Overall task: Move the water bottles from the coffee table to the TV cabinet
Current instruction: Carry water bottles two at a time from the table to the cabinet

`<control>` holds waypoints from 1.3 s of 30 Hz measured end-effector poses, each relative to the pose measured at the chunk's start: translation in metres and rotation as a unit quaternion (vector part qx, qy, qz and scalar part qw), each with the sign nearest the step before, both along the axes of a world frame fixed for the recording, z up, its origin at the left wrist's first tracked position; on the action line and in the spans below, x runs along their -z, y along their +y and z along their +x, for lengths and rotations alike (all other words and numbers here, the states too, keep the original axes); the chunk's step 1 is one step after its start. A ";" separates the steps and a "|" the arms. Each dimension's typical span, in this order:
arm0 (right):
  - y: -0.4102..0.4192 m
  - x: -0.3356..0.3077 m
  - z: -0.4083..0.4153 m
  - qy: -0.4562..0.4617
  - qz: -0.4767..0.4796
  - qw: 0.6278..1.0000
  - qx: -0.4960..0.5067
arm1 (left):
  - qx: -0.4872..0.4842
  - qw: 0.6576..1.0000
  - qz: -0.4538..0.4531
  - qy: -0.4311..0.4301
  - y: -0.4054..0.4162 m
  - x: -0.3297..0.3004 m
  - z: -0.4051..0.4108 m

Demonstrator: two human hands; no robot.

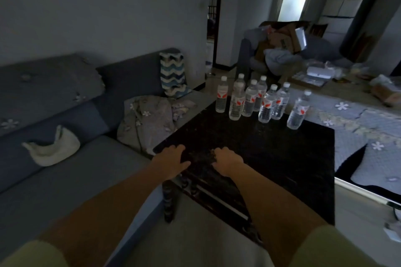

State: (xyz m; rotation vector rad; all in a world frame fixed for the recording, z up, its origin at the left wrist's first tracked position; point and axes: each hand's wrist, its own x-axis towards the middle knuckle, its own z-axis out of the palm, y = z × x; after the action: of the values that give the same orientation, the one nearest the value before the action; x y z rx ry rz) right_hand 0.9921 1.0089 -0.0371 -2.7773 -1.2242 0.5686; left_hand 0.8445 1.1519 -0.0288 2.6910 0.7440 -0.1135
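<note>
Dark glossy square coffee table (271, 158), seven clear plastic water bottles (251, 102) upright at far edge; both hands (171, 161) flat, holding nothing

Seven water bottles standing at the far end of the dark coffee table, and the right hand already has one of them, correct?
Not quite. The seven water bottles do stand at the far end of the coffee table, but the right hand holds none. In the head view it rests at the near edge, beside the left hand, well short of the bottles.
</note>
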 end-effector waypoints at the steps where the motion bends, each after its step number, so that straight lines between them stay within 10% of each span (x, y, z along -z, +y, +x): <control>1: 0.007 -0.001 0.018 0.003 0.000 1.000 0.002 | -0.003 1.000 -0.006 -0.003 0.010 -0.001 0.016; 23: 0.121 0.064 0.309 0.070 0.101 0.970 0.208 | 0.077 0.980 -0.168 0.068 0.149 0.059 0.359; 39: 0.188 0.139 0.414 0.171 0.436 0.780 0.416 | -0.133 0.896 -0.370 -0.205 0.215 0.142 0.553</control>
State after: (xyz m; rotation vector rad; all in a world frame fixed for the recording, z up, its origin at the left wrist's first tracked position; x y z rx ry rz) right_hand 1.4061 1.1972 -0.1765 -1.9409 -0.0258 0.2667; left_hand 1.3977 1.3669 -0.1703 1.7865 0.7320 0.1979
